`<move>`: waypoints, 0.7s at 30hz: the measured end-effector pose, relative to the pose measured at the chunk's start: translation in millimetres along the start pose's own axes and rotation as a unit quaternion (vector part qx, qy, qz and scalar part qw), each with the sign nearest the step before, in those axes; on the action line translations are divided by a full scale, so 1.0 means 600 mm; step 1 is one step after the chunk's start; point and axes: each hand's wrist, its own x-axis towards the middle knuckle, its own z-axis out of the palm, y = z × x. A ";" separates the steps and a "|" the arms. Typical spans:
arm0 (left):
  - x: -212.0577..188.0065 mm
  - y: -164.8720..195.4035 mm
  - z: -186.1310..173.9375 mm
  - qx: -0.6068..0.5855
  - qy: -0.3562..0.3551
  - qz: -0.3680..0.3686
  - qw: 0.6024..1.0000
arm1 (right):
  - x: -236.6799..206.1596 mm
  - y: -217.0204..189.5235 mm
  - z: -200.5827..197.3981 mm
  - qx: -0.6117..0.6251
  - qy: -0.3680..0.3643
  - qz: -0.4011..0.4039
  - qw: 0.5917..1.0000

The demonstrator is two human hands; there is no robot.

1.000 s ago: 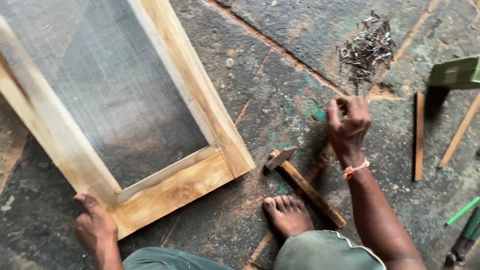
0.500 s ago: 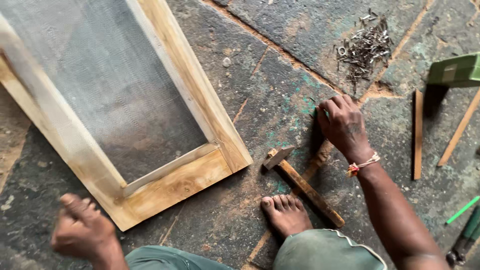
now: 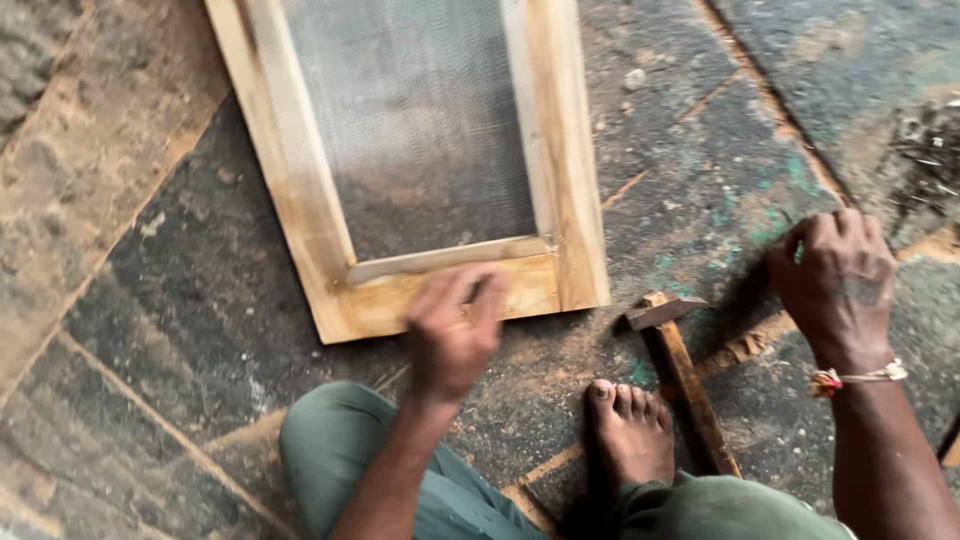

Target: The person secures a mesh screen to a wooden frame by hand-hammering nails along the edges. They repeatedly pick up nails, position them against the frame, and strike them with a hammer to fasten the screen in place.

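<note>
Dusty stone floor (image 3: 170, 300) carries my mesh-covered wooden frame (image 3: 440, 290); left hand (image 3: 452, 335) presses its bottom rail, grip spread, steadying it. Right hand (image 3: 835, 275), grip pinched together, plants beside the hammer (image 3: 680, 370).

A worn stone floor (image 3: 180, 330), dusted with sawdust and flecked with green paint, carries a wooden mesh-filled frame (image 3: 570, 190) just beyond the left hand (image 3: 452, 335), a hammer (image 3: 680, 375) between both hands beside a bare foot (image 3: 630, 430), and nails (image 3: 925, 165) beyond the right hand (image 3: 835, 275).
</note>
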 end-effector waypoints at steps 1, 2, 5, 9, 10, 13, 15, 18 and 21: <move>0.000 0.007 0.013 -0.044 -0.032 -0.011 0.998 | 0.004 -0.006 -0.004 -0.003 -0.008 -0.004 1.000; -0.001 0.013 0.025 -0.090 -0.063 -0.022 0.994 | 0.011 -0.022 -0.005 0.090 0.017 -0.033 0.995; -0.009 0.027 0.048 -0.207 -0.120 -0.052 0.970 | 0.006 -0.114 -0.026 0.321 0.044 -0.108 0.940; -0.029 0.021 0.059 -0.330 -0.189 -0.174 0.908 | -0.036 -0.271 -0.078 0.464 -0.002 -0.103 0.880; -0.034 0.014 0.060 -0.357 -0.192 -0.206 0.891 | -0.034 -0.297 -0.086 0.452 0.006 -0.092 0.887; -0.045 -0.016 0.059 -0.431 -0.202 -0.266 0.838 | -0.025 -0.336 -0.111 0.442 0.013 -0.084 0.893; -0.050 -0.032 0.063 -0.486 -0.202 -0.299 0.796 | -0.021 -0.347 -0.120 0.440 0.015 -0.084 0.894; -0.053 -0.044 0.069 -0.544 -0.182 -0.346 0.742 | -0.019 -0.353 -0.124 0.440 0.019 -0.093 0.893; -0.048 -0.050 0.065 -0.503 -0.148 -0.348 0.777 | -0.004 -0.355 -0.116 0.435 0.029 -0.134 0.890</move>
